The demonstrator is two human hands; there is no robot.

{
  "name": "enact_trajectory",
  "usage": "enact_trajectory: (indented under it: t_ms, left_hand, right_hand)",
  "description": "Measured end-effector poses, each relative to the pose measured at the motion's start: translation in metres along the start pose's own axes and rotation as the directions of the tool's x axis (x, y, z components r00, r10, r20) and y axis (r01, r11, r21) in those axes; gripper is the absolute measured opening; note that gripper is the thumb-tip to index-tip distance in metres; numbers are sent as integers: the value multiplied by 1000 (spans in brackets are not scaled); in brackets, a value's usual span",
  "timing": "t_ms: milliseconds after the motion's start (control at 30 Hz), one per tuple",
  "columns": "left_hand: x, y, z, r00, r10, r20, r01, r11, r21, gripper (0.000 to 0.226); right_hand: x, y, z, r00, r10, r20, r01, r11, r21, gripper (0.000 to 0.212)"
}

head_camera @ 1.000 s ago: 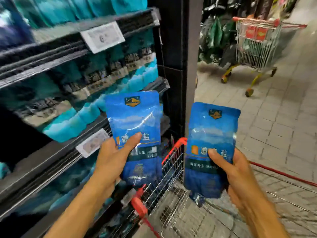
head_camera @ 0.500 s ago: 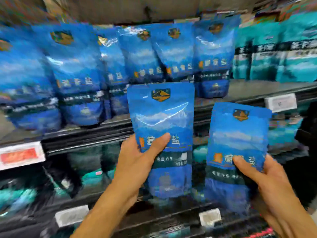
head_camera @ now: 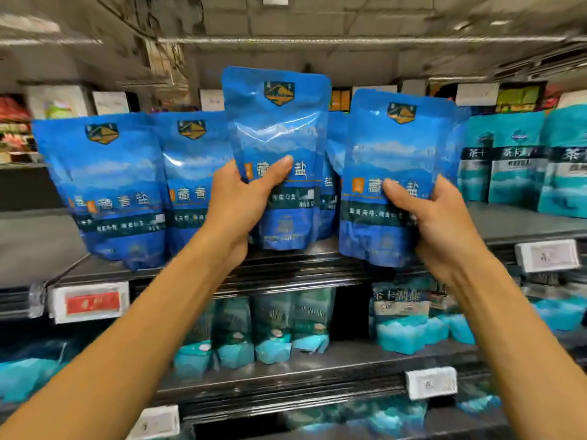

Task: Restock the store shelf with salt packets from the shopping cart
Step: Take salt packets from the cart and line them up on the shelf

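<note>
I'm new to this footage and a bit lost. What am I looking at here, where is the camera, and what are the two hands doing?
There is no machine here. A person wears a wide-angle camera on the head, so you see their own two bare arms reaching forward at a store shelf.

The left hand holds one blue salt packet upright, thumb across its front. The right hand holds a second blue salt packet the same way, lower and to the right.

On the shelf behind stand more of the same shelved blue packets. To the right stand teal packets, with further teal ones on the shelf below. White price tags clip to the shelf edges.
</note>
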State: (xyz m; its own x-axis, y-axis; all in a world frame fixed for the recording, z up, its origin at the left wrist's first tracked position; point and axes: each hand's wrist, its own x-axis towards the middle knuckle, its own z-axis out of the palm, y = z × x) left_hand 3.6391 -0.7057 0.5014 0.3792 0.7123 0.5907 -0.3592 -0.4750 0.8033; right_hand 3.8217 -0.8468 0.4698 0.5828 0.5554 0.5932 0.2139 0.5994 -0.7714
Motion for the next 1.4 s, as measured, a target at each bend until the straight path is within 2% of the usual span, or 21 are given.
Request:
enact_trajectory:
  t_ms: [133, 233, 400, 533, 700, 867, 1000, 1100, 1200, 1400]
  left_hand:
    - [17, -26, 17, 996, -87, -14, 87, 996, 7, 21]
    - [16, -42, 20, 997, -77, -22, 78, 996, 52, 19]
    - [13, -42, 13, 997, -70, 43, 50, 929, 368, 37]
    - [0, -39, 8, 998, 25, 50, -50, 791, 610, 59]
    - [-16, -34, 6, 973, 232, 9, -137, 541, 830, 71]
    - [-17, -25, 1, 941, 339, 17, -134, 325, 936, 77]
    - [-20, -21, 0, 926, 375, 29, -100, 172, 980, 105]
    - [-22, -19, -1, 939, 341, 33, -88, 149, 985, 120]
    - [-24, -16, -2, 951, 306, 40, -87, 141, 986, 122]
    - [-26, -25, -9, 947, 316, 59, -129, 204, 970, 118]
  right_hand:
    - [32, 9, -9, 1000, 30, -4, -30, 998, -51, 36]
    - [42, 23, -13, 999, 47, 13, -46, 995, -92, 38]
    - [46, 34, -22, 996, 52, 69, -35, 974, -225, 42]
    - [40, 28, -34, 984, 41, 172, 20, 942, -336, 45]
    - [34, 32, -34, 990, -64, 127, 108, 920, -378, 29]
    - [32, 40, -18, 987, -90, 131, 133, 917, -375, 30]
    - [30, 43, -4, 982, -150, 111, 185, 862, -472, 38]
    - [28, 43, 1, 981, -174, 82, 190, 808, -557, 57]
    - [25, 44, 3, 981, -181, 73, 189, 784, -592, 46]
    - [24, 51, 2, 991, -132, -1, 102, 767, -634, 63]
